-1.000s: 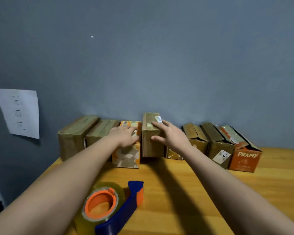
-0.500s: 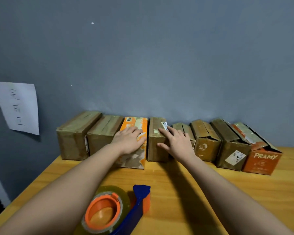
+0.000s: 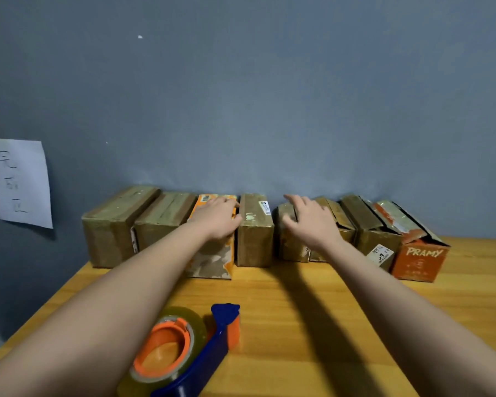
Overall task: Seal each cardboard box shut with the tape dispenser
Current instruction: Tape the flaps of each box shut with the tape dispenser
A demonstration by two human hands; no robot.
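Cardboard boxes point(image 3: 255, 230) line the bench point(image 3: 312, 310) behind the tape dispenser point(image 3: 184, 353); left hand point(image 3: 216, 219) and right hand point(image 3: 309, 222), fingers relaxed, rest flat; draw one box forward squarely.

Both forearms are bare to the frame edge, with no sleeves, rings or watch on either hand.

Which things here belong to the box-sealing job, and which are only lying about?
For the job:
- row of cardboard boxes
- tape dispenser
- left hand, right hand

Lying about:
- paper note on the wall
- wooden table
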